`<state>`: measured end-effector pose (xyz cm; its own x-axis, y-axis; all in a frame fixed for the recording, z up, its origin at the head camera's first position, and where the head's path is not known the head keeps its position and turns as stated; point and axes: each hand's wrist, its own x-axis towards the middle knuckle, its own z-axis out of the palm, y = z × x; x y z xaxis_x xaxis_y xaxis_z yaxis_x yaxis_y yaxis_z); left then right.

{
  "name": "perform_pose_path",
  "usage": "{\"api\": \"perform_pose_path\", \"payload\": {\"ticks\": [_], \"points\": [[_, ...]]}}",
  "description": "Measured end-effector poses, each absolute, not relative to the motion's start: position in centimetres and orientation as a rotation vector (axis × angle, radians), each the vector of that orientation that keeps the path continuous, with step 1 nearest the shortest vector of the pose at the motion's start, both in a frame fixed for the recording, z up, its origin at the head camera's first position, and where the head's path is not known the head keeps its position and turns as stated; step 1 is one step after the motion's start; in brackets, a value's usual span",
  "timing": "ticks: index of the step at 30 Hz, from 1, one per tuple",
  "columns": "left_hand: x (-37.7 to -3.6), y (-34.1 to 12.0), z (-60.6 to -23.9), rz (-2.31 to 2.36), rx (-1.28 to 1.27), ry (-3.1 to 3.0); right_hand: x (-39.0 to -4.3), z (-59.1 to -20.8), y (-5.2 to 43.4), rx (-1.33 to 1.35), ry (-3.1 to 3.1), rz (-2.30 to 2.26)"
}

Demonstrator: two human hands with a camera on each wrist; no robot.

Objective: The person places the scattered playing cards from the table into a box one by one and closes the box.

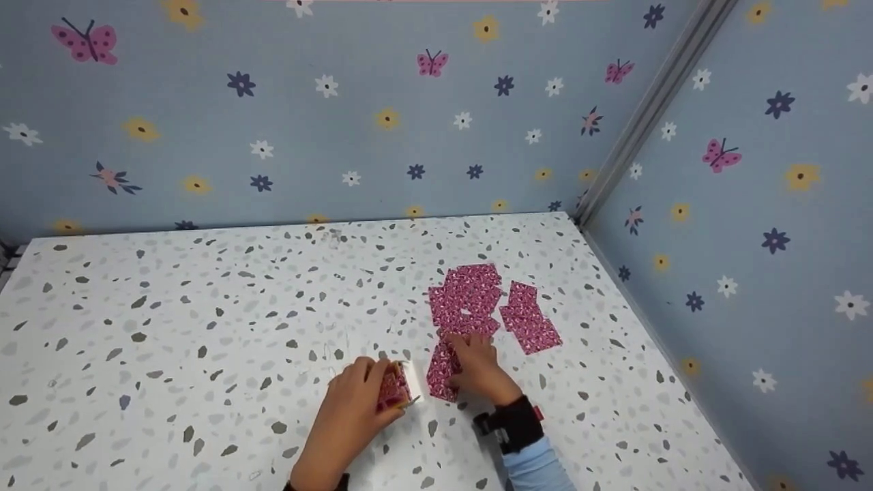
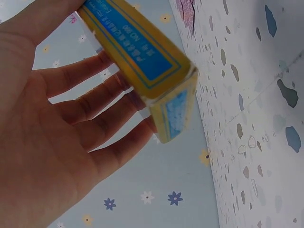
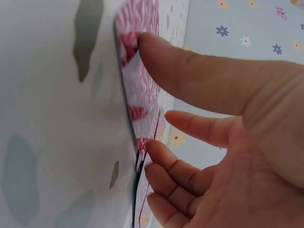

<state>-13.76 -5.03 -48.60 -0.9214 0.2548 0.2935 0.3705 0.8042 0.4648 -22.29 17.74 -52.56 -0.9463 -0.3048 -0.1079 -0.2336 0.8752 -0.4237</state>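
Note:
In the head view my left hand (image 1: 351, 402) holds a small card box (image 1: 393, 389) just above the front middle of the table. The left wrist view shows the box (image 2: 142, 52) as yellow with a blue printed panel, held between thumb and fingertips. My right hand (image 1: 483, 368) is over a pink patterned playing card (image 1: 442, 372) to the right of the box. Seen from the right wrist, the thumb (image 3: 190, 71) and bent fingertips touch the card's glossy face (image 3: 142, 90), which lies at the tabletop.
Beyond the right hand, several overlapping pink patterned cards (image 1: 470, 293) are spread on the white speckled table (image 1: 204, 327). A smaller group of cards (image 1: 532, 324) lies to their right. Blue flowered walls (image 1: 307, 116) stand behind the table and along its right side.

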Motion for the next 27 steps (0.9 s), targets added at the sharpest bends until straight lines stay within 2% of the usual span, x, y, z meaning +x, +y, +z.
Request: {"api": "perform_pose_path", "payload": {"ticks": [12,27], "points": [[-13.8,-5.0,-48.7,-0.814,-0.496,-2.782,-22.0,-52.5,17.6,-0.483,2.922,-0.555],[-13.9,-5.1,-48.9,-0.803,-0.488,-2.765,-21.5,-50.8,18.0,-0.499,2.798,-0.874]]}}
